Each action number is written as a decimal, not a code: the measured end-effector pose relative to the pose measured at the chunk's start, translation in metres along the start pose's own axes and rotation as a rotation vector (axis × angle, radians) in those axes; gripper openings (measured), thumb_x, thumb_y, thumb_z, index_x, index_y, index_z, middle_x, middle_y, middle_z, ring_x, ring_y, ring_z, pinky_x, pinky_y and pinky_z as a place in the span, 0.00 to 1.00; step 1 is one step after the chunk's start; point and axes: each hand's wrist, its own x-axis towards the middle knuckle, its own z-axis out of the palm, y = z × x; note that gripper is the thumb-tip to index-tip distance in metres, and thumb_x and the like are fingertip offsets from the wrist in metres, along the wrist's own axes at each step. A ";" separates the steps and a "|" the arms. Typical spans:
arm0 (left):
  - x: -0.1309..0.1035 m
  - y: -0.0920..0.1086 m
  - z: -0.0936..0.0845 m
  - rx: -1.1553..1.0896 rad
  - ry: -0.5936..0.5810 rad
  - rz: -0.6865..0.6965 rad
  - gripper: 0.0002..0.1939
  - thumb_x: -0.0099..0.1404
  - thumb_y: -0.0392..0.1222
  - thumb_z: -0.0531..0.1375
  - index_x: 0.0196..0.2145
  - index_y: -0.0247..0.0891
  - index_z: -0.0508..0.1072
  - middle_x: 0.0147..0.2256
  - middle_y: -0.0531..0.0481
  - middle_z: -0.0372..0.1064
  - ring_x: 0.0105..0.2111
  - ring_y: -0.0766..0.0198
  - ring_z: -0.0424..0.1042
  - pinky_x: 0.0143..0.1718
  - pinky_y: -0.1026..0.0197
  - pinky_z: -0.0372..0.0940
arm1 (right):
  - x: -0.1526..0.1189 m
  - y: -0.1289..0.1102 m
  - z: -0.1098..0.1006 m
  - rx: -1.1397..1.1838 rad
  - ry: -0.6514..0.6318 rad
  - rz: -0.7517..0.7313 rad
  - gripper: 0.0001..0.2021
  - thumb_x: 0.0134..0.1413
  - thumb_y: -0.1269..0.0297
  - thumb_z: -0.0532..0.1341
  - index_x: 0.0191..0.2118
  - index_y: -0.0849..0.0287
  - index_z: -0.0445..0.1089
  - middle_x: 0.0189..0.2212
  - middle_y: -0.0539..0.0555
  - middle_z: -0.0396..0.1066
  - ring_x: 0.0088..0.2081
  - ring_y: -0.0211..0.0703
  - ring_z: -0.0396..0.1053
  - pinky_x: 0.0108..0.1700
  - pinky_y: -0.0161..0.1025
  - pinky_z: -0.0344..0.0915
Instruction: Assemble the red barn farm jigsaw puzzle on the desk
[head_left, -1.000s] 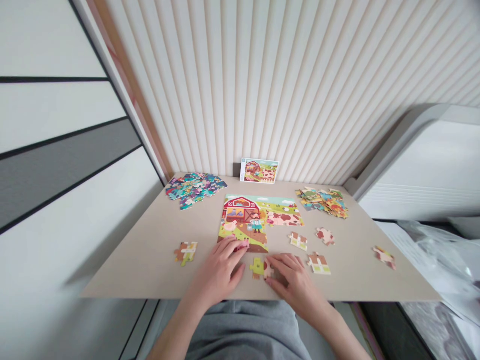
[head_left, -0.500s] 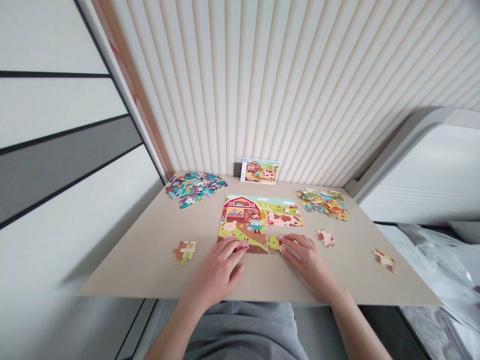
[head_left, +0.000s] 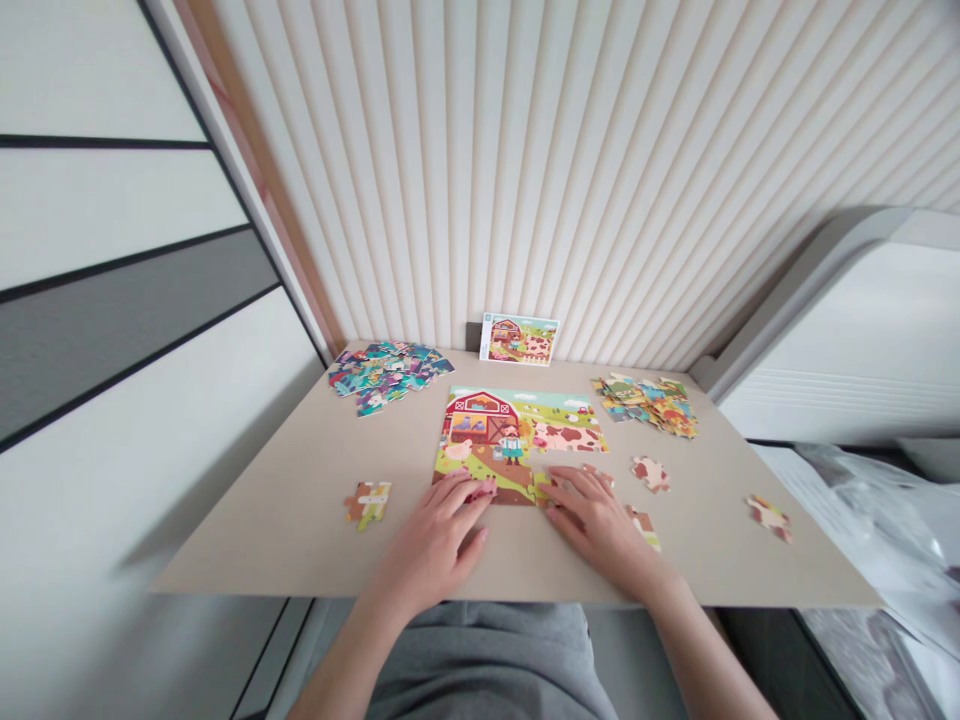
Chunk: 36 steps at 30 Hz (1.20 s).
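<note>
A partly joined farm jigsaw puzzle [head_left: 484,440] lies on the table, showing a red barn, a farmer and a cow. My left hand [head_left: 441,525] rests on its lower left corner, fingers stretched out and flat over the pink pigs. At the lower right edge, my right hand [head_left: 596,520] has its fingertips on a green puzzle piece [head_left: 541,483], against the joined part. That hand covers much of this piece. Loose brown-and-white pieces show around the right hand: one piece [head_left: 598,474] beyond its knuckles, another piece [head_left: 645,527] beside its wrist.
More loose pieces lie at the left [head_left: 368,503], right [head_left: 649,474] and far right [head_left: 769,517]. A blue-purple pile of pieces [head_left: 390,373] sits back left, a yellow-green pile [head_left: 649,403] back right. A picture card [head_left: 519,339] leans on the ribbed wall [head_left: 465,180].
My right hand has slid left with the green piece, which now meets the joined puzzle. Pieces once hidden under that hand now show beside it. My left hand has stayed in place.
</note>
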 end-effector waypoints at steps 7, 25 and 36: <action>0.000 0.000 0.001 0.002 -0.005 0.007 0.25 0.71 0.38 0.56 0.64 0.46 0.66 0.60 0.46 0.65 0.65 0.50 0.59 0.67 0.40 0.59 | 0.002 -0.007 0.011 0.017 0.053 -0.017 0.16 0.70 0.66 0.57 0.57 0.44 0.74 0.59 0.56 0.68 0.60 0.52 0.65 0.62 0.55 0.62; 0.001 -0.001 0.001 0.008 0.028 0.014 0.26 0.70 0.37 0.57 0.65 0.47 0.66 0.59 0.45 0.67 0.64 0.50 0.61 0.65 0.42 0.62 | -0.003 -0.005 0.017 0.054 0.151 0.128 0.18 0.69 0.62 0.57 0.61 0.50 0.69 0.58 0.58 0.70 0.59 0.55 0.66 0.64 0.59 0.57; 0.000 -0.001 0.002 0.032 0.019 0.009 0.25 0.71 0.38 0.56 0.65 0.47 0.66 0.60 0.46 0.66 0.65 0.49 0.60 0.65 0.42 0.62 | -0.008 -0.004 0.019 0.010 0.175 0.138 0.17 0.70 0.57 0.59 0.60 0.52 0.70 0.55 0.59 0.73 0.56 0.56 0.69 0.60 0.56 0.62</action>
